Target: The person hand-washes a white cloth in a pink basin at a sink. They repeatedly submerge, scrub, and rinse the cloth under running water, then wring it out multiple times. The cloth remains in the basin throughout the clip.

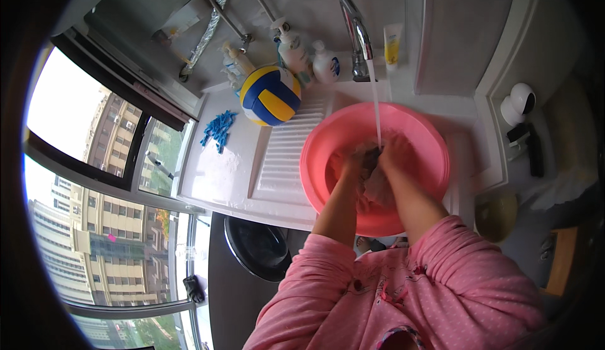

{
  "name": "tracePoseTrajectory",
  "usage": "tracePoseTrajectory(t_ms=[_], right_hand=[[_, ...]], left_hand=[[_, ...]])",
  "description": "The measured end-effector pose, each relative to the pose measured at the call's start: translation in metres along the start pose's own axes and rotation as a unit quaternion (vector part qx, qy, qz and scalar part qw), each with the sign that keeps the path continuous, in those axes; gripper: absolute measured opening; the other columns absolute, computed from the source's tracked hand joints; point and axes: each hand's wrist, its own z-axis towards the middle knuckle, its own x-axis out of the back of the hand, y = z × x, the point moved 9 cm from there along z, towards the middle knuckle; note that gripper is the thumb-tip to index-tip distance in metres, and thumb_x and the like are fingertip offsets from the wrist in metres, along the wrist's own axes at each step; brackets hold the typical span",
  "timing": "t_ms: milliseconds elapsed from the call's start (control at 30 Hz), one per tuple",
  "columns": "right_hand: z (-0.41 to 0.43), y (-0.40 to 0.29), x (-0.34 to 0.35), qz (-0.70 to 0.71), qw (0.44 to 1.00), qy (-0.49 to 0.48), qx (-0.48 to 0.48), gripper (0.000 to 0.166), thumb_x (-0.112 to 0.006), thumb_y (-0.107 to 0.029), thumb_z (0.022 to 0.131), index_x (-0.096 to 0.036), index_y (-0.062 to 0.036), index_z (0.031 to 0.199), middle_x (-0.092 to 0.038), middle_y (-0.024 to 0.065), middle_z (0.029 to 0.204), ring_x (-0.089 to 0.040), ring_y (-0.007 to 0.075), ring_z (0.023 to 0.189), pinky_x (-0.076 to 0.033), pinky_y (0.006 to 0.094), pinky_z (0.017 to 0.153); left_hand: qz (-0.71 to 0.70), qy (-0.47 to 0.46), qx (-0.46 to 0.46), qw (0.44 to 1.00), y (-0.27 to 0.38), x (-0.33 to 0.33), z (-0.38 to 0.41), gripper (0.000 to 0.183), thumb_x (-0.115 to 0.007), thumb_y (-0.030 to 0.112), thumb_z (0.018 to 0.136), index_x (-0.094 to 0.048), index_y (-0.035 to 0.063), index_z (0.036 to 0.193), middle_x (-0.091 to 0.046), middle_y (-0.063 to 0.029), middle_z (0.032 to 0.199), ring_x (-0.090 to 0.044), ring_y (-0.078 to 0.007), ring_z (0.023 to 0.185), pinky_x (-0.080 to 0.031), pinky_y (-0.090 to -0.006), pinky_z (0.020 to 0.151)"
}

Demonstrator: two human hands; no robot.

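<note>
A large pink plastic basin point(425, 127) stands at the sink below a chrome faucet point(363, 42), whose stream falls between my hands. Both hands are down inside the basin on wet, dark and pale cloth point(378, 184). My left hand point(353, 158) lies at the cloth's left edge, its fingers partly hidden. Just right of the stream, my right hand point(394, 151) is against the cloth, blurred by water. How firmly either hand grips cannot be made out.
Left of the basin are a ribbed washboard surface point(288, 156), a volleyball point(270, 96) and blue clothespins point(220, 130). Pump bottles point(326, 64) and a yellow-white tube point(392, 47) stand along the back wall. A black basin point(257, 246) sits lower left; a white camera point(518, 101) is at right.
</note>
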Motion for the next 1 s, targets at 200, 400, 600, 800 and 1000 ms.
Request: tracePoseTrajectory(t_ms=[200, 400, 600, 800, 1000], right_hand=[[-0.005, -0.03, -0.004, -0.278, 0.922, -0.246, 0.107, 0.067, -0.058, -0.024, 0.077, -0.029, -0.0256, 0.138, -0.024, 0.0118, 0.144, -0.015, 0.0352, 0.134, -0.016, 0.0538, 0.106], [-0.026, -0.035, -0.033, -0.25, 0.904, -0.332, 0.101, 0.061, -0.054, -0.015, 0.075, -0.038, -0.0229, 0.133, -0.024, 0.0063, 0.143, -0.019, 0.0354, 0.131, -0.019, 0.0553, 0.103], [-0.004, -0.035, -0.057, 0.23, 0.957, -0.17, 0.048, 0.034, -0.051, -0.015, 0.079, -0.054, -0.0087, 0.112, -0.057, 0.0139, 0.11, -0.053, 0.0266, 0.103, -0.042, 0.0392, 0.087], [-0.11, -0.167, 0.076, 0.23, 0.935, -0.03, 0.27, 0.028, -0.059, -0.031, 0.079, -0.056, -0.0056, 0.091, -0.061, 0.0173, 0.091, -0.059, 0.0357, 0.084, -0.046, 0.0441, 0.073], [-0.086, -0.158, 0.064, 0.164, 0.904, 0.071, 0.388, 0.023, -0.056, -0.027, 0.083, -0.058, -0.0058, 0.09, -0.061, 0.0164, 0.085, -0.058, 0.0351, 0.077, -0.046, 0.0423, 0.068]], left_hand=[[-0.146, -0.205, -0.057, 0.966, -0.015, -0.003, -0.004, 0.052, -0.055, 0.043, 0.08, -0.051, 0.0112, 0.12, -0.05, -0.0181, 0.118, -0.05, -0.0292, 0.105, -0.04, -0.0405, 0.088], [-0.368, -0.201, 0.018, 0.908, -0.015, 0.017, -0.01, 0.05, -0.053, 0.047, 0.081, -0.052, 0.011, 0.116, -0.054, -0.0147, 0.111, -0.052, -0.0271, 0.099, -0.043, -0.0403, 0.082], [-0.703, -0.229, 0.177, 0.65, 0.005, 0.056, -0.035, 0.049, -0.05, 0.05, 0.082, -0.054, 0.0109, 0.111, -0.057, -0.0114, 0.103, -0.054, -0.025, 0.094, -0.045, -0.0402, 0.076], [-0.896, -0.207, -0.071, 0.387, 0.015, 0.103, -0.042, 0.049, -0.04, 0.051, 0.088, -0.055, 0.0082, 0.106, -0.057, -0.0098, 0.095, -0.055, -0.0242, 0.089, -0.047, -0.0348, 0.077], [-0.834, -0.24, -0.037, 0.495, 0.025, 0.107, -0.054, 0.044, -0.038, 0.045, 0.091, -0.055, 0.0068, 0.105, -0.06, -0.0074, 0.095, -0.057, -0.0217, 0.08, -0.05, -0.0358, 0.069]])
